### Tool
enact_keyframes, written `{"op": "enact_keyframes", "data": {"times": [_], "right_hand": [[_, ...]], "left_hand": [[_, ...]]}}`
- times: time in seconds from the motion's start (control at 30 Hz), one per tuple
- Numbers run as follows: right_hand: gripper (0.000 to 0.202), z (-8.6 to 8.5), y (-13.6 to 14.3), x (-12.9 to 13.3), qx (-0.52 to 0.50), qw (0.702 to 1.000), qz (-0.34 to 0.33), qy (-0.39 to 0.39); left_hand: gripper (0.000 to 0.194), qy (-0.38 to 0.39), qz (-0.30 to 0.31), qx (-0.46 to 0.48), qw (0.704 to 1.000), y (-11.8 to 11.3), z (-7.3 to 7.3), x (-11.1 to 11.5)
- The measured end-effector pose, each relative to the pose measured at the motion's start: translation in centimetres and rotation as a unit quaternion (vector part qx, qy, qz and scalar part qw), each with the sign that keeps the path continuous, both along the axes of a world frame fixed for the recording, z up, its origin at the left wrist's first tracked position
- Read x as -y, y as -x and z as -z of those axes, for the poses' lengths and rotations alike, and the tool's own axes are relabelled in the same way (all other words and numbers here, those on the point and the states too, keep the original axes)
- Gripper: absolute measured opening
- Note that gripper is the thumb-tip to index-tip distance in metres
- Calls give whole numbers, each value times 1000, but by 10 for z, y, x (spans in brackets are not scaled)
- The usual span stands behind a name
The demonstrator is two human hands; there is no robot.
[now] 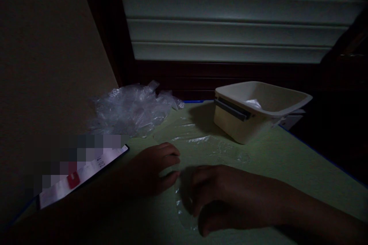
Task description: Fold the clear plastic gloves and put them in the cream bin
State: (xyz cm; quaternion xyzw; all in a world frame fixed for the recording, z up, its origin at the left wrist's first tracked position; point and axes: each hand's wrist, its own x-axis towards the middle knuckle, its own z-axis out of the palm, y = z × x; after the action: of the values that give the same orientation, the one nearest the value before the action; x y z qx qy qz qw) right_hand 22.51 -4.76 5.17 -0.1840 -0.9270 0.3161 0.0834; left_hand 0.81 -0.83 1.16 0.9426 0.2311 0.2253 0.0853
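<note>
The right grip (230, 195) is nearest, fingers curled and thumb set a little apart below them; from where I stand I can't tell whether it pinches anything. The left grip (156, 166) faces it, thumb and fingers parted in a narrow gap, and I can't tell there either. Between the two, low on the worktop (304, 168), lies a thin piece of clear plastic (182, 210), its shiny edge running past the left thumb towards the right fingers.

Past the left forearm there's a phone (110, 160) with its screen lit, partly blurred out, showing a red patch. Beyond the hands, a clear film (198, 138) lies flat and glossy on the green surface. Farther on to the right stands a cream tub (232, 124) with a grey handle on its side and a pale scrap (253, 103) inside. Across from it, on the left, a loose heap of clear plastic (129, 107) sits by the wall (51, 53). A slatted panel (230, 32) in a dark frame closes off the back, in dim light.
</note>
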Motion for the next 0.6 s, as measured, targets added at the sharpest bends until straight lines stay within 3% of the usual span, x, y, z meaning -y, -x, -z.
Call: {"op": "enact_keyframes", "data": {"times": [0.17,0.6], "right_hand": [[8,1,2,3,-7,1000,-18,-11],[15,-1,5,12,45,997,38,-48]], "left_hand": [[11,0,-5,1,1000,-2,-2,1],[9,-10,7,18,1000,-3,-1,0]]}}
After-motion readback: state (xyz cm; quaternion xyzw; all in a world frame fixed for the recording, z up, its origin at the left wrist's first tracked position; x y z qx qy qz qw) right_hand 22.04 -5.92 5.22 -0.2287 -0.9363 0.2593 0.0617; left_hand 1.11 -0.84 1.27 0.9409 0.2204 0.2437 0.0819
